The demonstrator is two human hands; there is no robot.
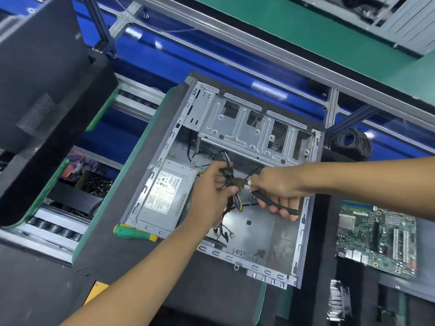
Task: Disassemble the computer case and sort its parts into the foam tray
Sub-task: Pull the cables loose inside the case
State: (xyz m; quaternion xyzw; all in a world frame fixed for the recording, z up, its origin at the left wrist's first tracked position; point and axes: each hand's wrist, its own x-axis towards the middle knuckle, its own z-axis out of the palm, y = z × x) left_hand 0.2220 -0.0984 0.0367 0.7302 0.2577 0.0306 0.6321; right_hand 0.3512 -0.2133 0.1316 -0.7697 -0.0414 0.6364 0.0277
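Observation:
The open computer case [284, 245] lies flat on a dark mat, its metal drive cage [237, 123] at the far side. A grey power supply [164, 194] sits in its left half. My left hand [211, 187] grips a bundle of black cables [227, 171] above the case floor. More cable ends [223, 229] hang below it. My right hand [275, 184] holds a tool with black handles [275, 204], its tip at the bundle beside my left thumb. Whether the tip touches the cables is hard to tell.
A green and yellow screwdriver [134, 232] lies by the case's near left corner. A removed motherboard [376, 238] rests at the right, with a finned part [339, 300] below it. A large black panel [47, 90] stands at the left. A coil of black cable [350, 142] lies behind the case.

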